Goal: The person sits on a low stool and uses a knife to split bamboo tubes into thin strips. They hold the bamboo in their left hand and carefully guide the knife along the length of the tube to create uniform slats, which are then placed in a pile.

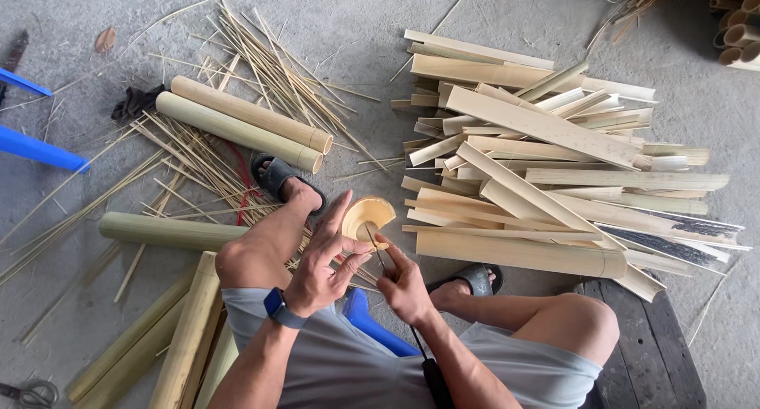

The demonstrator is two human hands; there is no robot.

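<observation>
I sit low over the concrete floor with a short bamboo tube standing on end between my feet, its hollow mouth facing up at me. My left hand wraps the near side of the tube, fingers spread and curled round its rim, thumb pressing in. My right hand is closed round a thin blade whose tip rests against the rim, right beside my left thumb (the dark handle runs back under my wrist, so I cannot tell its full shape). A blue watch sits on my left wrist.

My left sandal lies just beyond the tube, touching a scatter of thin sticks and two whole poles. More poles lie by my left knee. To the right, a broad heap of split slats fills the floor, its nearest slat just beside the tube; my right sandal sits at its near edge. Scissors lie at the floor's near left corner.
</observation>
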